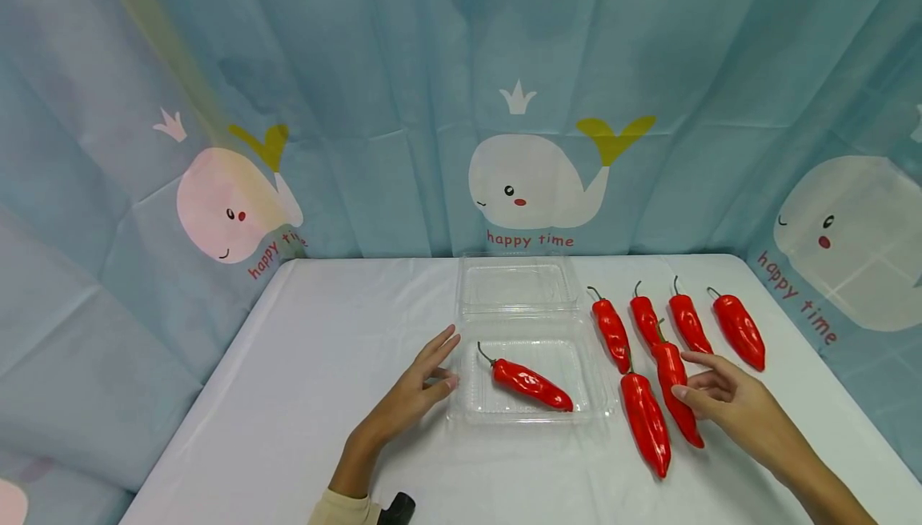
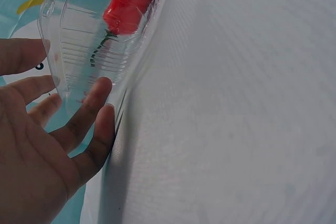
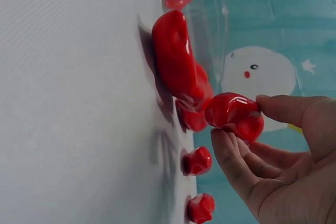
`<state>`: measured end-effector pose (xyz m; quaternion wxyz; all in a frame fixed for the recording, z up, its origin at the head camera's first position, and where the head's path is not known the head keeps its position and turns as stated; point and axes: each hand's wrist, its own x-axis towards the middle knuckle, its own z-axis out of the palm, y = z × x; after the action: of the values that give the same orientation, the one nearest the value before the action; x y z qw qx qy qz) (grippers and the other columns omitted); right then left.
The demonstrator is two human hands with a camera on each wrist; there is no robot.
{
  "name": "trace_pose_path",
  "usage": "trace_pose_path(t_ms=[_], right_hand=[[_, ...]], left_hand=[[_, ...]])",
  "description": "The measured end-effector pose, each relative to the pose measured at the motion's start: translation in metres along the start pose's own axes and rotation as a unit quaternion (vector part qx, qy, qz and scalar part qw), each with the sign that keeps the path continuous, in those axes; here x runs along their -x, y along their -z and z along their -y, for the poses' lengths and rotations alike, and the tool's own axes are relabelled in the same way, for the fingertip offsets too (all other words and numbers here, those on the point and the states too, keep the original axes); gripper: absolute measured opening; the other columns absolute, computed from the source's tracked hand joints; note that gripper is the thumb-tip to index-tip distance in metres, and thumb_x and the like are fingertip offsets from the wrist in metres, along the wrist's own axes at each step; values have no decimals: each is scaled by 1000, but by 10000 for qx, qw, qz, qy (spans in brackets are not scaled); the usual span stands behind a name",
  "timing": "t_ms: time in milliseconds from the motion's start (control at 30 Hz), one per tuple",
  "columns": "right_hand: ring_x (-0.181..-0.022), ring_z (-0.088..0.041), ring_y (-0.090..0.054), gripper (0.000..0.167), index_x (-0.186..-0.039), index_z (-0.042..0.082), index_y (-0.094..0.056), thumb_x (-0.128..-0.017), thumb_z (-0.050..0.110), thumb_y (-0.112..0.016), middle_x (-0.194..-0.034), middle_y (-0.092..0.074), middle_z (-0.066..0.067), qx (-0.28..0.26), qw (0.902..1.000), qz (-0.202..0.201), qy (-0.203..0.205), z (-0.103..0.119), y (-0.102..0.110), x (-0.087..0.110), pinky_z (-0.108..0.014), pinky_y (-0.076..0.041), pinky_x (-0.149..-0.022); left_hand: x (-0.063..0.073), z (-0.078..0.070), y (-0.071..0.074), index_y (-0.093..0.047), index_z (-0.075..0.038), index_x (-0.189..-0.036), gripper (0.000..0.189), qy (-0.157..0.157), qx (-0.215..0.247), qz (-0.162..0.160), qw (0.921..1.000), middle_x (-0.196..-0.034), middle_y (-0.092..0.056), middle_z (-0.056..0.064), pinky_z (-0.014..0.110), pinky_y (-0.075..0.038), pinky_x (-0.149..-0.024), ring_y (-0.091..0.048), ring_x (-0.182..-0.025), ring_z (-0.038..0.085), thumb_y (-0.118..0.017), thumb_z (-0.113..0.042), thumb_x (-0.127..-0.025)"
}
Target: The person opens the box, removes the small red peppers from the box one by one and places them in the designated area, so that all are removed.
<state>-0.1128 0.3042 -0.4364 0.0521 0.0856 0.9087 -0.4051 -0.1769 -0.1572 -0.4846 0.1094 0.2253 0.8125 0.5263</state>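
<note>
My right hand [image 1: 731, 401] pinches a red chili pepper [image 1: 672, 385] between thumb and fingers, lifted off the cloth as the right wrist view shows. Beside it on the table lies another red pepper [image 1: 646, 423]. My left hand [image 1: 415, 389] is at the left side of a clear plastic clamshell box [image 1: 468, 405], its fingers loosely spread; in the left wrist view the fingertips [image 2: 100, 90] are at the box's wall. Inside the box's base lies a single red pepper [image 1: 531, 385] with a green stem. The box's lid [image 1: 517, 285] is folded back, away from me.
Several more red peppers lie right of the box, among them one nearest the lid [image 1: 611, 333] and one at the far right [image 1: 739, 331]. A white cloth covers the table [image 1: 288, 397]. Behind it hangs a blue curtain [image 1: 403, 109] with whale prints.
</note>
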Motion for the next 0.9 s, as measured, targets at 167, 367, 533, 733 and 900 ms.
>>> trace_pose_path(t_ms=[167,367,533,733,900], right_hand=[[-90,-16,-74,87,-159,-2,-39,-96,45,-77,-115,-73,-16,-35,9997,122,-210,-8,0,0,-34,-64,-80],[-90,-17,-74,89,-160,-1,-38,-96,47,-77,-112,-74,-13,-27,9991,223,-366,-14,1,0,-34,-64,-81],[-91,-17,-73,92,-160,-2,-36,-95,48,-78,-110,-74,-9,-18,9980,316,-550,-18,1,-2,-36,-64,-83],[-90,-16,-73,95,-159,-3,-36,-92,48,-80,-108,-75,-8,-25,9962,372,-788,-25,0,0,-41,-64,-85],[-87,-16,-71,97,-158,-5,-34,-91,48,-81,-106,-74,-6,-55,9942,460,-971,-30,0,0,-40,-64,-83]], left_hand=[[1,0,0,-29,-17,-169,67,26,9,-6,10000,-179,-12,3,51,-47,-109,-61,-129,31,-58,-16,-108],[1,1,0,-30,-18,-169,67,18,17,-27,10000,-178,-13,-1,53,-46,-109,-60,-129,31,-58,-18,-109],[1,1,0,-29,-16,-169,67,38,0,-32,10000,-179,-13,-1,54,-46,-110,-60,-130,31,-58,-18,-109],[1,0,0,-30,-16,-169,67,74,-14,-43,10000,-178,-13,-1,54,-46,-110,-60,-130,31,-58,-21,-109],[0,-1,0,-29,-15,-169,67,55,-16,-10,10000,-179,-13,2,56,-45,-110,-60,-129,31,-58,-21,-109]])
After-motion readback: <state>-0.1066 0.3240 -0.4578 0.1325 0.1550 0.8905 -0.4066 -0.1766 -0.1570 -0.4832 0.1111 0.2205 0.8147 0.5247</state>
